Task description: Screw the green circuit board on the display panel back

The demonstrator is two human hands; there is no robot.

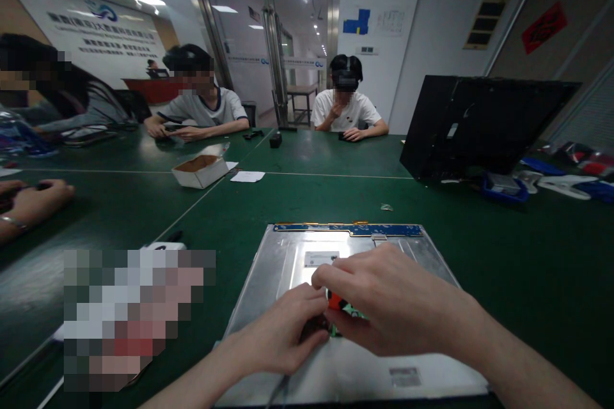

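Observation:
A flat metal-backed display panel (259, 281) lies on the green table in front of me, with a blue circuit strip (345, 229) along its far edge. My right hand (384, 300) is closed from above around a red-and-black handle (336, 300), which looks like a screwdriver's; its tip is hidden. Under the fingers, part of a green circuit board (355, 311) shows on the panel. My left hand (292, 326) is closed beside the handle, low at the board's left edge, its fingertips partly hidden. A dark cable (278, 391) runs toward me below the left wrist.
A phone-like item with a blurred surface (129, 319) lies left of the panel. Further off are an open white box (200, 169), a paper slip (247, 176), a black monitor (484, 124) and a blue tray (503, 188). Several people sit around the table; one person's hands (41, 204) are at left.

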